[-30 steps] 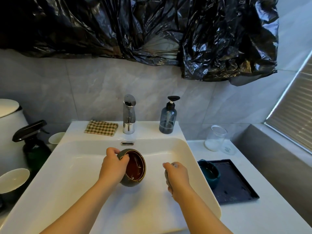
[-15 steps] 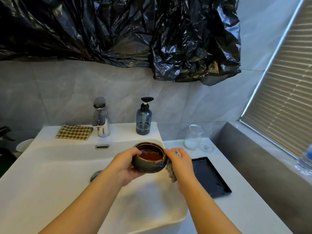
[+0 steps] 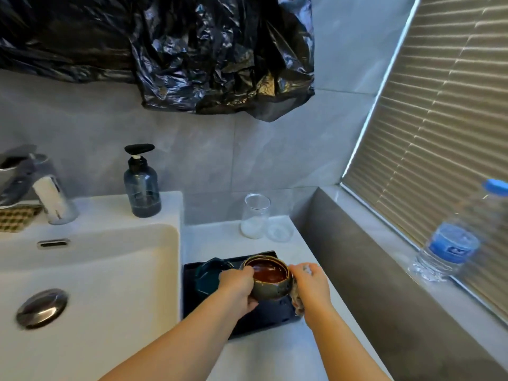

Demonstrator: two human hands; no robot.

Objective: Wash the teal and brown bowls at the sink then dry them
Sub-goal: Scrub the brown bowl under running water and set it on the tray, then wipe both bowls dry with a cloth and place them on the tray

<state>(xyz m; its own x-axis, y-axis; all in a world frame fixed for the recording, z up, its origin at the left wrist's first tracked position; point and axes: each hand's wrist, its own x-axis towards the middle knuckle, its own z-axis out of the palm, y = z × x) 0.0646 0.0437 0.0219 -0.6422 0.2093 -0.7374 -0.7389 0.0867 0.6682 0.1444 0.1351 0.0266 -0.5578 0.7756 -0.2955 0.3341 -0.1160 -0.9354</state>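
Observation:
My left hand grips the brown bowl by its left rim and wall, holding it upright over the black tray. The bowl is olive outside and glossy red-brown inside. My right hand is against the bowl's right side and holds a crumpled cloth that hangs below the fingers. The teal bowl sits on the tray's back left part, partly hidden behind my left hand.
The white sink with its metal drain plug lies to the left; the faucet, a checked cloth and a soap dispenser stand behind it. A clear jar and a water bottle stand right.
Both hands carried the brown bowl from over the sink rightward to above the black tray. The view swung to the right, and the teal bowl came back into sight.

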